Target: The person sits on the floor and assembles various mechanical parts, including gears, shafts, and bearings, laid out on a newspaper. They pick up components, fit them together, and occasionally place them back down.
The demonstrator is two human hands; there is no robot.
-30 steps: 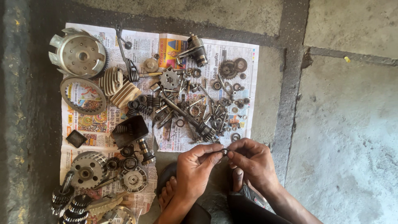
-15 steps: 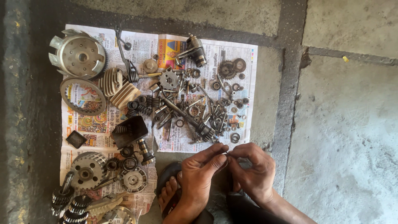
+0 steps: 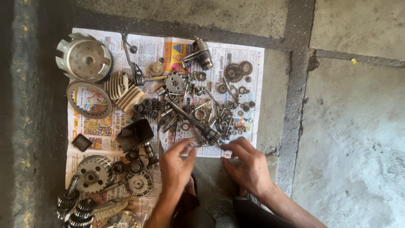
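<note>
A small metal part (image 3: 205, 145), thin and dark, sits just below the centre of the frame, at the lower edge of the newspaper (image 3: 105, 145). It is too small to tell its exact kind. The left hand (image 3: 176, 165) pinches one end of it between thumb and fingertips; the right hand (image 3: 246, 162) pinches the other end the same way, so both hands are closed on the same piece, fingertips nearly meeting.

Just above the part lies a long geared shaft (image 3: 194, 122), running diagonally up and to the left through a dense scatter of bolts, washers and small rings (image 3: 219, 114). Left of the left hand stands a short cylindrical piece (image 3: 150, 154) beside a black angular housing (image 3: 134, 134). A small dark square plate (image 3: 82, 142) lies further left.

In the upper left of the frame rests a large silver finned drum (image 3: 85, 58), with a flat toothed ring (image 3: 89, 99) below it and a ribbed cylinder (image 3: 117, 85) to its right. At top centre is a metal lever assembly (image 3: 200, 53), and two dark gears (image 3: 237, 70) lie to its right. In the lower left sit a round clutch-like wheel (image 3: 92, 173), a smaller disc (image 3: 139, 183) and a stack of dark gears (image 3: 76, 209).

The paper lies on a rough stone floor (image 3: 354, 126) with dark joints.
</note>
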